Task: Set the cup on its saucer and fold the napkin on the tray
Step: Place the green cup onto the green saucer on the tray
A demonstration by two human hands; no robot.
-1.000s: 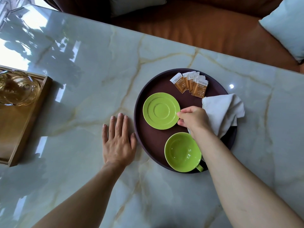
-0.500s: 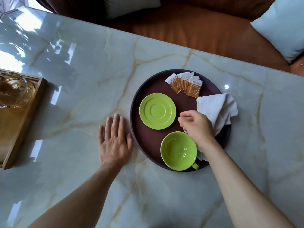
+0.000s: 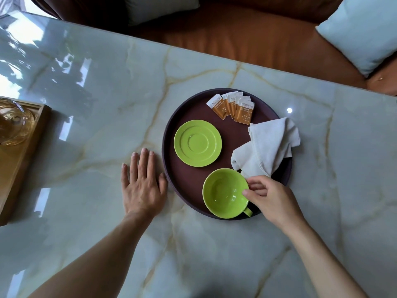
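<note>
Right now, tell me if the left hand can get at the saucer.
Probably yes. The left hand lies flat on the table just outside the tray, and the saucer sits bare on the tray's near-left side with nothing between them.

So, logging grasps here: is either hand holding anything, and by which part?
The right hand pinches the green cup at its rim, near the handle. The left hand lies flat, empty.

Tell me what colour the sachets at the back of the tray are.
The sachets are orange-brown with white tops, seen best in the head view.
</note>
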